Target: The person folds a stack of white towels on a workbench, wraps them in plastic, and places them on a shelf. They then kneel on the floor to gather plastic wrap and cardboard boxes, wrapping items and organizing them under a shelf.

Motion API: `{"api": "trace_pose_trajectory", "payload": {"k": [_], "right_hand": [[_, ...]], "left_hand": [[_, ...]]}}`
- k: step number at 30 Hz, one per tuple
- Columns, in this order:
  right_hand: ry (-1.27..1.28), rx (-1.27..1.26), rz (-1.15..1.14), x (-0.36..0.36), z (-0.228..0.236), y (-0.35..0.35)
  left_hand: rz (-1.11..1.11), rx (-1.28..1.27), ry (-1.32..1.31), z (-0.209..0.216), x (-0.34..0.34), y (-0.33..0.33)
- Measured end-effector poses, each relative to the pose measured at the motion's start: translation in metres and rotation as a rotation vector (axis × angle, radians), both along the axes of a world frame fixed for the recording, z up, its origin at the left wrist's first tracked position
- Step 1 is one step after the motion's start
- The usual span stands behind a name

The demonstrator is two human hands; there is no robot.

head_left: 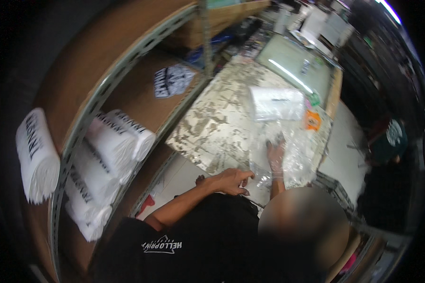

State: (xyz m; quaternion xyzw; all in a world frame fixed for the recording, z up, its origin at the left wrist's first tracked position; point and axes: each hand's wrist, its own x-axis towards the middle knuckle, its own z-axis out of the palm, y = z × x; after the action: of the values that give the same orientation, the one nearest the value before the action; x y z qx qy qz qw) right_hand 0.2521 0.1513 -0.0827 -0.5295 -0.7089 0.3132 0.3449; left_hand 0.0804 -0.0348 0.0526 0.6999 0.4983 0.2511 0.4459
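My right hand (275, 155) reaches forward over the table, inside or under a clear plastic bag (297, 162); the film's folds hide which. Its fingers are spread and slightly blurred. My left hand (233, 181) is at the table's near edge, left of the bag. Its fingers are loosely curled, with a gap between thumb and forefinger and nothing visible in it. Just beyond the bag lies a white folded bundle in clear plastic (277, 104). An orange label or packet (312, 120) sits at that bundle's right corner.
A metal-framed shelf (87, 108) stands on the left, holding stacks of folded white bundles (97, 165) with black print. One white bundle (35, 155) protrudes at far left. On the worn table (217, 127), a glass panel (297, 66) lies at the back. Someone in dark clothing (387, 141) is at right.
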Motion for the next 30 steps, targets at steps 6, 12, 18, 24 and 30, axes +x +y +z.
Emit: {"api": "trace_pose_trajectory", "payload": {"k": [6,12,18,24,30], "right_hand": [[-0.598,-0.337,0.699,0.083,0.102,-0.123],[-0.37,-0.714,0.966,-0.003,0.232,-0.133],[-0.171,-0.125,1.216,-0.205,0.268,-0.135],[-0.326,0.443,1.273,-0.402,0.275,-0.262],[-0.419,0.586,1.203,-0.499,0.175,-0.288]], "left_hand": [[0.259,-0.14,-0.17,-0.024,-0.064,-0.035],[1.082,-0.403,-0.527,-0.069,-0.133,-0.116],[1.473,-0.372,-0.764,-0.099,-0.166,-0.196],[1.539,-0.217,-0.978,-0.077,-0.176,-0.229],[1.353,-0.089,-1.046,-0.062,-0.192,-0.226]]}}
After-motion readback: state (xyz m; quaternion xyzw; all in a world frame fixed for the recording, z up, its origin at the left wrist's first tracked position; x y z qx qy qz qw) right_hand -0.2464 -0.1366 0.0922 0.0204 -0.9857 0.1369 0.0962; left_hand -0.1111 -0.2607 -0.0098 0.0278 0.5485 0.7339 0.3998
